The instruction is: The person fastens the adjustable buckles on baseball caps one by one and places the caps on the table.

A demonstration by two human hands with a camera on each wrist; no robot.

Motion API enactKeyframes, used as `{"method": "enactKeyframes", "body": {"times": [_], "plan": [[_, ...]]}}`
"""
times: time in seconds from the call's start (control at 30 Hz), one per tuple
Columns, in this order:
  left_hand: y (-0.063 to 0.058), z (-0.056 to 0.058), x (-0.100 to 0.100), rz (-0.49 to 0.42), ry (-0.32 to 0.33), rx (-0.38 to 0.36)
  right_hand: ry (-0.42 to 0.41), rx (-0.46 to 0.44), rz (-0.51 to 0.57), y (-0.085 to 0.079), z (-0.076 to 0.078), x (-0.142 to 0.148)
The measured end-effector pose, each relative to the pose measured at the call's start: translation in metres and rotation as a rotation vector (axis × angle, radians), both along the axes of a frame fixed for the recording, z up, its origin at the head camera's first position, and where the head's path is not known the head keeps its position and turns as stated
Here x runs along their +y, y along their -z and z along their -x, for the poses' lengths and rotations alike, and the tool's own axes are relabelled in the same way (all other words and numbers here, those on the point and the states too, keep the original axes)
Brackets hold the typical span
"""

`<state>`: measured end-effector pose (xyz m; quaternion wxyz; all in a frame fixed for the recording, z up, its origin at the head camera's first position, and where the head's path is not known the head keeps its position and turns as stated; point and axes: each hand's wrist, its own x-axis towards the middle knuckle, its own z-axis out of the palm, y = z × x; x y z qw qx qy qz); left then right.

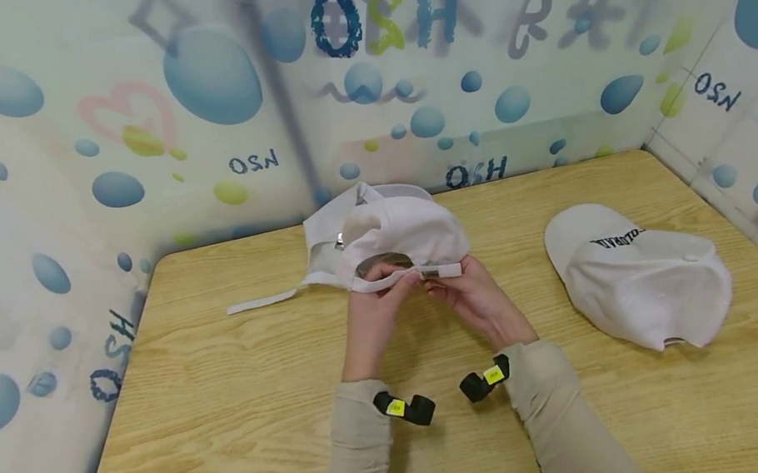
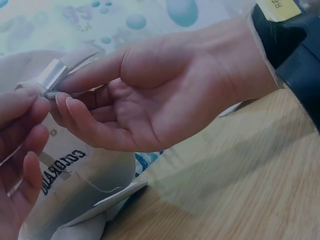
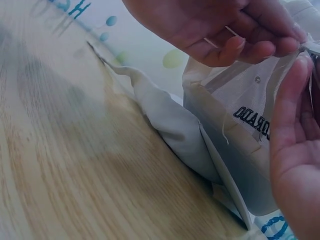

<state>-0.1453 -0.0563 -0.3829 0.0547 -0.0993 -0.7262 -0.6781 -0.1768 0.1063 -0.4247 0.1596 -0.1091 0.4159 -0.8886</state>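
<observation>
Both hands hold the back strap of a white cap [image 1: 417, 234] near the far edge of the table. My left hand [image 1: 373, 324] pinches the strap near its middle, with some fingers hidden inside the cap's back opening. On the other side, my right hand [image 1: 482, 303] pinches the strap beside a metal buckle [image 2: 52, 75]. The fingertips of both hands nearly meet there. Dark COLORADO lettering [image 2: 64, 172] shows on the cap. Behind and left of it is another white cap [image 1: 327, 224], its loose strap [image 1: 261, 301] stretched out to the left.
A further white cap [image 1: 644, 274] with dark lettering lies on the right of the wooden table [image 1: 231, 432]. A patterned wall covering [image 1: 360, 130] rises along the table's back and sides. Each wrist wears a black strap with a yellow label.
</observation>
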Motion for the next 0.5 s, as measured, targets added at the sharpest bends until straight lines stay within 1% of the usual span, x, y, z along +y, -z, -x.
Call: {"method": "enactKeyframes", "body": {"times": [0.07,0.23,0.37,0.5], "plan": [[0.0003,0.0002,-0.0006,-0.018,0.006,-0.013,-0.003,-0.002,0.004,0.0002,0.0002,0.0003],[-0.0004,0.0005,-0.0021,-0.031,0.025,-0.025,0.008,0.007,-0.004,-0.0004,0.0003,-0.0006],[-0.0006,0.0004,-0.0027,-0.010,0.035,-0.020,0.035,0.006,-0.025,-0.0013,0.0004,-0.0018],[-0.0024,0.0003,-0.0012,0.021,0.045,0.001,0.049,-0.007,-0.036,-0.0010,0.0004,-0.0015]]}}
